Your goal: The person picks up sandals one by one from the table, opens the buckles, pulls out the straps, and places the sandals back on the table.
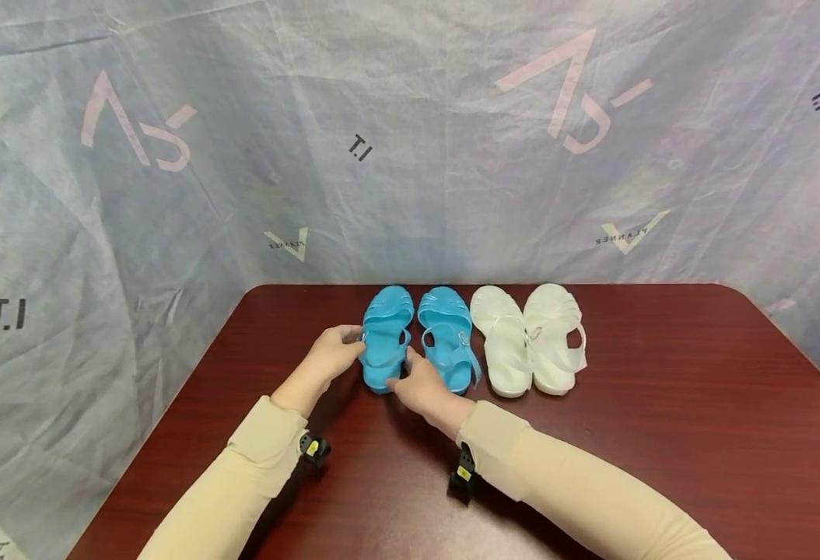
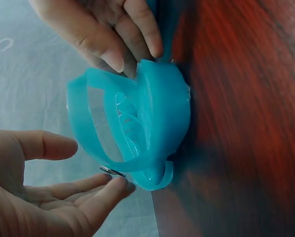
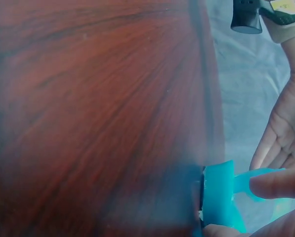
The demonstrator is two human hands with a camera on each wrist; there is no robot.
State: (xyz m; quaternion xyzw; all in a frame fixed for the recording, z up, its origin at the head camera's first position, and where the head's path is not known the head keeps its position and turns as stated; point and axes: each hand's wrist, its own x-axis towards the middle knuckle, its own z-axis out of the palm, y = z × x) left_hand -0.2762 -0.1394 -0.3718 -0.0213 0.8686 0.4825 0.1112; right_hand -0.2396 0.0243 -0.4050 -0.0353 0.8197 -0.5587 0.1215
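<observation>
Blue, the leftmost sandal [image 1: 384, 342] sits at the far side of the worktop [image 1: 662, 451], toe pointing away from you, between your two hands. Your left hand [image 1: 335, 350] has a wide grip at its outer side: the thumb stands apart from the strap [image 2: 80, 111], while the fingertips reach the buckle [image 2: 111, 171]. Your right hand [image 1: 424, 385] is at the heel, thumb toward its back end; you cannot tell from these views whether that grip pinches it. Just right of it lies the other blue sandal [image 1: 445, 342], then the white pair [image 1: 508, 354], side by side, with the printed cloth [image 1: 417, 78] behind.
</observation>
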